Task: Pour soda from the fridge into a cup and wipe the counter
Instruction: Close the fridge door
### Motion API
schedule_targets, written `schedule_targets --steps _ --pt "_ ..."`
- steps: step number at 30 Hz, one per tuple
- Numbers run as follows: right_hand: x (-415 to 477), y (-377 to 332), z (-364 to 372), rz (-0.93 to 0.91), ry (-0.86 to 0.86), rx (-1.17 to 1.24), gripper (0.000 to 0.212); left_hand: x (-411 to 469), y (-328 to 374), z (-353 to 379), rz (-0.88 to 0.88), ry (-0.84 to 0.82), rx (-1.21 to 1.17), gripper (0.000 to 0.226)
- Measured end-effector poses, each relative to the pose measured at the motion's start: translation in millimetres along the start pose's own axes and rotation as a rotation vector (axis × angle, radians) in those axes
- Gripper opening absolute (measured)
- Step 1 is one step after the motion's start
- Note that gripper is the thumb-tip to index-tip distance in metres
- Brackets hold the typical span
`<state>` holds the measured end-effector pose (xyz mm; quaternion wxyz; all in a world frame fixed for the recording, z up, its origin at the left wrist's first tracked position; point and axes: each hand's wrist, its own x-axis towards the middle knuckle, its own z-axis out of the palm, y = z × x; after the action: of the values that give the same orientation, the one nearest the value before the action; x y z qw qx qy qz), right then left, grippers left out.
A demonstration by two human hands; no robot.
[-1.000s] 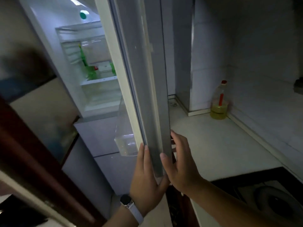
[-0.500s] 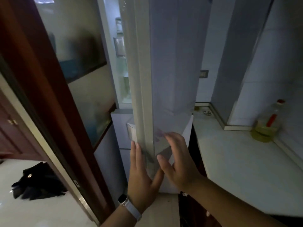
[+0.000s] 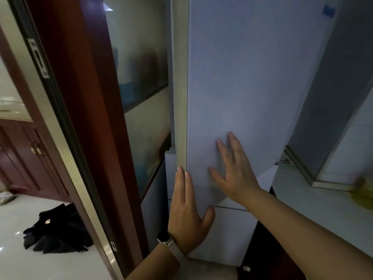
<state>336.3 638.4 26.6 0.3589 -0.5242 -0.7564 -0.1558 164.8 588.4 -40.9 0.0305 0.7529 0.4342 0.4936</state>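
Since a second ago the fridge door [image 3: 252, 77] has swung from wide open to almost closed, and the hands have gone from its edge to its front face.

Two hands, both spread flat with straight fingers, grasp nothing. The left hand [image 3: 187, 209], at six o'clock in the view, presses near the door's lower left corner. The right hand [image 3: 234, 172], at about five o'clock, lies palm-down just beside it, higher on the panel. Flat palms suit pushing a door home, which seems to be the step in hand. One watch [image 3: 167, 241] sits on the left wrist.

The soda is out of sight: the door now covers the shelf where green bottles showed earlier, and neither hand carries one. No cup shows.

At four o'clock runs the pale counter [image 3: 314, 199], with one blurred yellowish bottle [image 3: 363, 190] at the right edge. At ten o'clock stands one red-brown wooden door frame [image 3: 80, 98]. At eight o'clock one dark bundle [image 3: 56, 229] lies on the floor.
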Motion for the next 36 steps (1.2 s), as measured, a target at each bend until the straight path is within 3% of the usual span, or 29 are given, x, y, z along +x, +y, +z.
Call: schedule_targets --steps 10,16,25,36 --pt "54.4 15.9 63.1 -0.153 -0.015 -0.237 0.091 67.4 -56.9 10.7 -0.173 0.049 -0.055 0.098" --pt "85.3 37.2 97.7 -0.257 0.024 -0.331 0.091 105.8 -86.4 27.3 -0.257 0.098 -0.044 0.097" --pt "129.8 64.1 151.3 -0.390 0.199 -0.339 0.069 159.7 -141.6 58.7 -0.327 0.164 0.040 0.113" --pt "174.2 98.2 194.3 -0.397 0.233 -0.301 0.060 219.0 -197.2 99.4 -0.309 0.216 0.044 0.110"
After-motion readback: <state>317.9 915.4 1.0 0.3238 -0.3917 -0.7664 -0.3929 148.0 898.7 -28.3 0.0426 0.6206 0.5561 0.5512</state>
